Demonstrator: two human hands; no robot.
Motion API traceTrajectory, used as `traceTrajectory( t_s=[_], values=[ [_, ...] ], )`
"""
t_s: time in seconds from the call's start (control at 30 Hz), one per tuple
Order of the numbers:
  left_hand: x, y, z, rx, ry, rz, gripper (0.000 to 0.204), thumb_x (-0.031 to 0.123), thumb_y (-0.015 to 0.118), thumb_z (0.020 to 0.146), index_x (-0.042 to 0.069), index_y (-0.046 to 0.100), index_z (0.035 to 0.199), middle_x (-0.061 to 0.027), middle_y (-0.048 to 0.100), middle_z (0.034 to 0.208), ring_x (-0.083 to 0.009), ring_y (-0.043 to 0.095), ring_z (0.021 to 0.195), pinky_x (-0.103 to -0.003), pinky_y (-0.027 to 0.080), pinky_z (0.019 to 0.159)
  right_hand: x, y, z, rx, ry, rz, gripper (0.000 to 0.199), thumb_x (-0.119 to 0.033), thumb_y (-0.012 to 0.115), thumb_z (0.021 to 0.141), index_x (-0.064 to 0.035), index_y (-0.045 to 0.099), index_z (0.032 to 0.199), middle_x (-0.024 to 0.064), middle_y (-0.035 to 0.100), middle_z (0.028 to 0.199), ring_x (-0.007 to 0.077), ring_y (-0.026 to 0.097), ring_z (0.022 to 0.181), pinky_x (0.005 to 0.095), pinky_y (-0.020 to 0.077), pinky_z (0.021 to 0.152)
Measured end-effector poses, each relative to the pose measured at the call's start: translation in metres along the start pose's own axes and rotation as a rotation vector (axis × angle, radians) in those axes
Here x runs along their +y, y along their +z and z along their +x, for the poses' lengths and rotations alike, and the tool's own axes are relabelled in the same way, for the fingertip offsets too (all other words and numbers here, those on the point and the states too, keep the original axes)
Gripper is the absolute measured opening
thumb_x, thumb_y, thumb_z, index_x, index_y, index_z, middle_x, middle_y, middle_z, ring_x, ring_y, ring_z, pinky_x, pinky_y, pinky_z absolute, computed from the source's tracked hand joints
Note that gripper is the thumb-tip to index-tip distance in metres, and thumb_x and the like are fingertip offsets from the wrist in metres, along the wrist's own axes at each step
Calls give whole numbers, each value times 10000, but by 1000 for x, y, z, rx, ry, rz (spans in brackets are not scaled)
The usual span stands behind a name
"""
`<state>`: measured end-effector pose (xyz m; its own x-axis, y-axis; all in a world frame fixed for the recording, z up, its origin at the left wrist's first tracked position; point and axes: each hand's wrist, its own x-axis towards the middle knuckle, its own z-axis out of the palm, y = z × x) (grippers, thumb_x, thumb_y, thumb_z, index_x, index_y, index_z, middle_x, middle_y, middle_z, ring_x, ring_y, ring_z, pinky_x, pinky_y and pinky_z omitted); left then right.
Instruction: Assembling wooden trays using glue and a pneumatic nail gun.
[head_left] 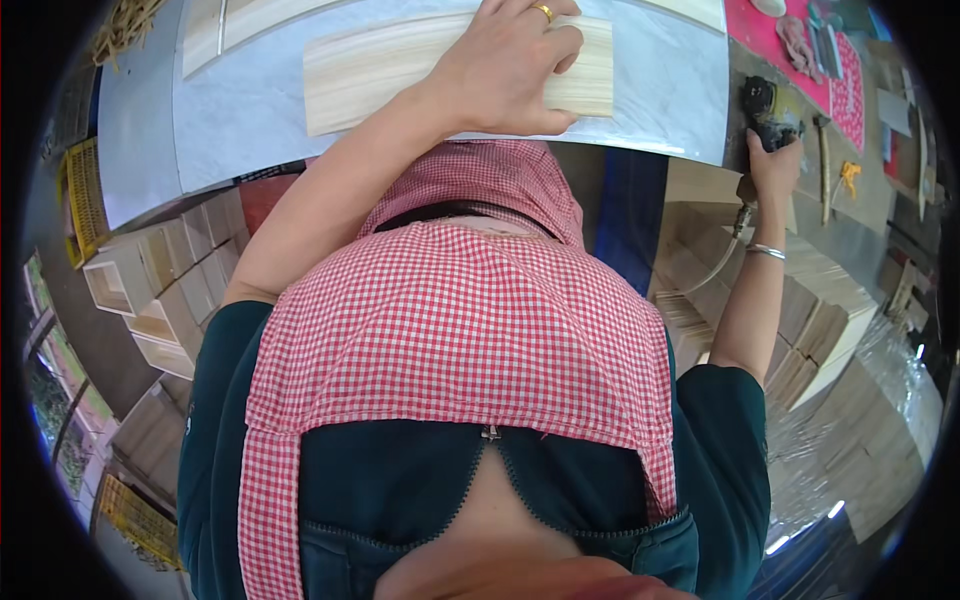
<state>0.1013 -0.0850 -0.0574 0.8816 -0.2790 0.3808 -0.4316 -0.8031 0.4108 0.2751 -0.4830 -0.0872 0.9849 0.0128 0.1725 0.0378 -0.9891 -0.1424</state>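
A pale wooden board (pixel 375 80) lies on the light blue-grey worktop, close to its near edge. My left hand (pixel 512 75) rests over its right half, thumb stretched along the near edge and fingers bent; some fingertips are hard to see at the picture's top. Off to the right, my right hand (pixel 774 165) is closed round a black and yellow air tool (pixel 768 105). A hose fitting and a clear hose (pixel 718 265) hang from the tool's handle. The tool is at the right side surface, apart from the board.
More pale boards (pixel 265 22) lie at the worktop's far side. A hammer-like stick (pixel 825 175) and an orange item (pixel 850 178) lie right of the tool. Stacked wooden boxes (pixel 165 285) stand low on the left; stacked panels (pixel 790 300) on the right. A yellow crate (pixel 85 200) stands far left.
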Motion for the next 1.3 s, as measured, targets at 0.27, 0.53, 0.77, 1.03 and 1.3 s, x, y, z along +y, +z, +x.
traceTrajectory(
  t_s=[0.27, 0.53, 0.77, 1.03, 1.3],
  values=[
    [12, -7, -2, -57, -107, -52, 543, 417, 754, 724, 2, 626, 1051, -250, 563, 1248, -395, 481, 1239, -493, 346, 1093, -37, -78, -2, -277, 146, 157, 402, -309, 764, 830, 53, 683, 983, 184, 711, 855, 284, 661, 707, 374, 542, 683],
    [10, -6, -2, -44, -107, -33, 557, 414, 752, 720, -8, 625, 1060, -253, 569, 1250, -390, 513, 1171, -491, 363, 1076, -148, -161, -137, -279, -24, 509, 226, -134, 793, 831, 40, 695, 935, 92, 718, 798, 178, 627, 608, 286, 513, 587],
    [5, 3, -3, -79, -106, -63, 552, 408, 749, 717, -6, 627, 1059, -253, 571, 1266, -390, 520, 1147, -486, 370, 1067, -132, -141, -128, -160, -96, 276, 302, -221, 763, 863, 30, 679, 1009, 169, 719, 853, 289, 662, 709, 374, 542, 687],
    [5, 1, -6, -35, -31, -24, 575, 470, 763, 741, 10, 624, 1057, -266, 546, 1326, -416, 482, 1259, -531, 331, 1122, -1, -16, -3, 39, -292, -133, 388, -242, 737, 850, 54, 645, 1083, 240, 703, 916, 406, 658, 822, 476, 528, 769],
    [5, -58, -86, 242, -320, 158, 445, 348, 867, 706, 107, 667, 1021, -86, 596, 1355, -268, 522, 1213, -432, 362, 1083, -77, -19, -25, 114, -543, 49, 254, -161, 749, 823, 10, 704, 1005, 129, 720, 908, 331, 648, 779, 412, 522, 732]
  ],
)
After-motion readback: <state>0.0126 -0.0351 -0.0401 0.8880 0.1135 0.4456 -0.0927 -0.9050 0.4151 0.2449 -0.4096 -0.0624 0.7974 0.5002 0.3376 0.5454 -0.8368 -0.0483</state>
